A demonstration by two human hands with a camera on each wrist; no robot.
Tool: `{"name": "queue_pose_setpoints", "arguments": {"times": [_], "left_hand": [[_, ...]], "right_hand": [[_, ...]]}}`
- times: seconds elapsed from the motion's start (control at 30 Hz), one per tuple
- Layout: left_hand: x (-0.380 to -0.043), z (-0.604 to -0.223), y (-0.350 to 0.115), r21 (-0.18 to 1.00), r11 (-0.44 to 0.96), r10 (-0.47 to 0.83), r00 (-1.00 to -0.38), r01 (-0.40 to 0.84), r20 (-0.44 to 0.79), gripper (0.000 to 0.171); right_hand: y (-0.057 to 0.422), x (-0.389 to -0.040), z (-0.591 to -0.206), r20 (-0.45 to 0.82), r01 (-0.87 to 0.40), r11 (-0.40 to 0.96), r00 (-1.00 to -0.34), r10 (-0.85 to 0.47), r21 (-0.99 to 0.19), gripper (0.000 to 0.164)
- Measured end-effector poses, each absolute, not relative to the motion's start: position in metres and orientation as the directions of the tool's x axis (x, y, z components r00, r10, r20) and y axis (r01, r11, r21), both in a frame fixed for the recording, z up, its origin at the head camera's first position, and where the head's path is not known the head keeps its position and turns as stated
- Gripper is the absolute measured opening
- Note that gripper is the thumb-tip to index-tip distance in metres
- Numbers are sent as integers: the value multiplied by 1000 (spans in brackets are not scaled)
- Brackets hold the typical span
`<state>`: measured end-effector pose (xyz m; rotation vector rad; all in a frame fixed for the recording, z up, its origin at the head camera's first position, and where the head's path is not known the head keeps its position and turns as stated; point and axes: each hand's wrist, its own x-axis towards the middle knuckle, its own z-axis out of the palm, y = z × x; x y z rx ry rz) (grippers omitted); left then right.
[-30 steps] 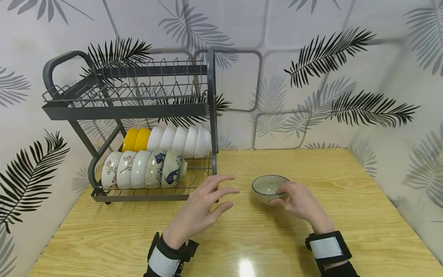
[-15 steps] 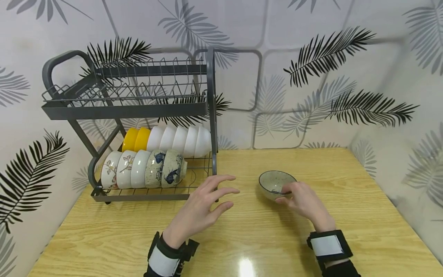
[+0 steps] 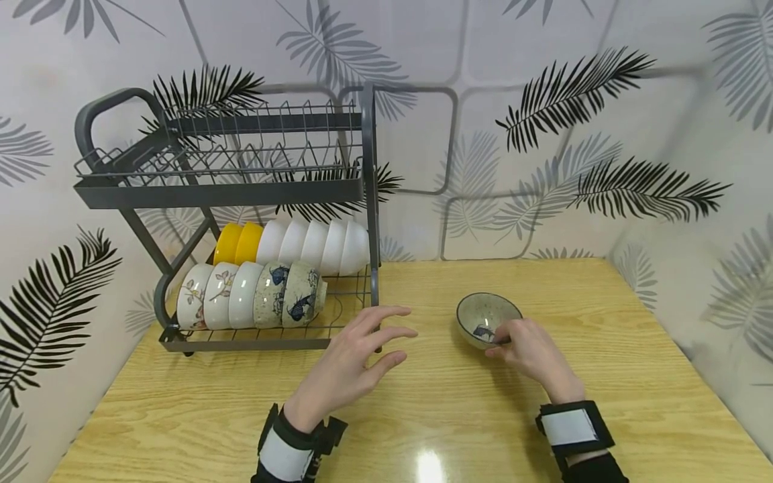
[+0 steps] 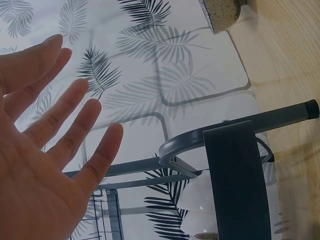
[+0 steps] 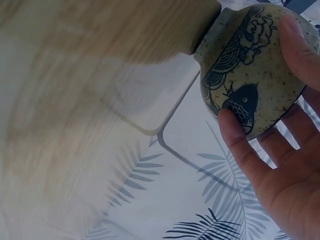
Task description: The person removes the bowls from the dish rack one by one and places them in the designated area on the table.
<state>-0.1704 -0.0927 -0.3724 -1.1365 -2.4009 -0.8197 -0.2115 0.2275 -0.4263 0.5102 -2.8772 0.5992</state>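
Observation:
A speckled grey bowl (image 3: 483, 314) with a dark rim and a blue fish inside is tipped on the wooden table (image 3: 423, 416), its opening facing me. My right hand (image 3: 500, 337) grips its near side; in the right wrist view the thumb and fingers (image 5: 239, 142) curl round the bowl (image 5: 245, 65), which has a fish and flower painted outside. My left hand (image 3: 392, 334) hovers flat, fingers spread, just right of the dish rack (image 3: 223, 194), holding nothing. The left wrist view shows the same spread palm (image 4: 45, 150) and the bowl (image 4: 220, 12) far off.
The grey two-tier rack stands at the back left. Its lower tier holds a back row of yellow and white bowls (image 3: 302, 245) and a front row of patterned bowls (image 3: 253, 295). The leaf-patterned wall (image 3: 543, 134) closes the back and right.
The right hand has tipped the bowl from upright onto its edge, opening towards me, and shifted it slightly right. The left hand has stayed put.

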Motion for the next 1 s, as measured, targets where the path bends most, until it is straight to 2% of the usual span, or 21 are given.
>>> {"name": "queue_pose_setpoints", "arguments": {"times": [0.17, 0.5, 1.0], "left_hand": [[-171, -373, -93, 350, 504, 577, -609, 790, 544, 27], [-172, -373, -94, 357, 512, 571, -620, 781, 538, 28], [-174, -373, -99, 393, 534, 530, -658, 749, 534, 30]], "right_hand": [[228, -213, -430, 232, -355, 863, -930, -285, -361, 13], [230, -215, -434, 222, -295, 886, -948, -226, -358, 14], [239, -218, -436, 374, -368, 854, -899, -227, -367, 9]]}}
